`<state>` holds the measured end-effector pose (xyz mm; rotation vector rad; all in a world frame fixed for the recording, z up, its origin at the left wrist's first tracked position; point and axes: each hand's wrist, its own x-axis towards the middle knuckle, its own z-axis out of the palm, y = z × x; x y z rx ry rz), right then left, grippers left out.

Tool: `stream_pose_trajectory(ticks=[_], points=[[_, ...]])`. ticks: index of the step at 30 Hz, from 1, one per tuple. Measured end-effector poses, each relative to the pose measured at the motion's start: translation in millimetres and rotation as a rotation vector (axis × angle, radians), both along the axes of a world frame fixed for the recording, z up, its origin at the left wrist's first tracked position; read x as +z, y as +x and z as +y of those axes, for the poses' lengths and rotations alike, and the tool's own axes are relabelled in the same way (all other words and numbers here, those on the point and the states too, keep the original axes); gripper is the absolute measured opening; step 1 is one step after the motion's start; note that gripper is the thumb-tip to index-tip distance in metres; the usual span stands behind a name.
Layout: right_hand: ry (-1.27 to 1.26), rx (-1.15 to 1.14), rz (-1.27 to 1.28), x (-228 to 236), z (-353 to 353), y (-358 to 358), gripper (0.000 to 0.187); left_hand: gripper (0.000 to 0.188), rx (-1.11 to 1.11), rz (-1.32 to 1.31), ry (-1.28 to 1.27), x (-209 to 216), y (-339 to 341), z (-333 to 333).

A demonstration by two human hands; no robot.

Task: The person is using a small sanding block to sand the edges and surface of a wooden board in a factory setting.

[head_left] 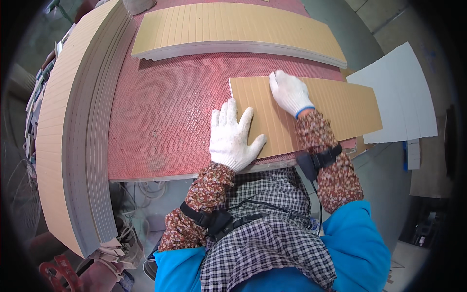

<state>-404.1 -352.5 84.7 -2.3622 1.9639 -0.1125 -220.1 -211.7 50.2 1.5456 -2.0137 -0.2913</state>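
Note:
A tan grooved board (340, 107) lies on the red mesh-covered tabletop (160, 112) in front of me. My left hand (232, 136), in a white knit glove, rests flat at the board's left end, its fingers spread and the thumb over the board's near left corner. My right hand (290, 92), gloved too, is closed above the upper part of the board, knuckles up. Whatever its fingers hold, if anything, is hidden. A white sheet (404, 97) with a curved outer edge sticks out beyond the board's right end.
A stack of tan grooved boards (238, 24) lies across the table's far side. Another tall stack (63, 126) runs along the left. Cables (141, 194) hang below the near edge, and a red metal part (61, 272) stands at lower left.

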Motion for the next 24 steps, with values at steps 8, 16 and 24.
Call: stream_pose_trajectory(ticks=[8, 16, 24], points=[[-0.181, 0.055, 0.002, -8, 151, -30, 0.027, 0.076, 0.008, -0.019, -0.004, 0, -2, 0], [-0.264, 0.084, 0.017, -21, 232, -41, 0.024, 0.076, 0.003, -0.016, 0.037, 3, -1, 2], [-0.120, 0.019, -0.100, -11, 226, -29, 0.017, 0.074, 0.018, -0.015, -0.010, 1, -1, 1]])
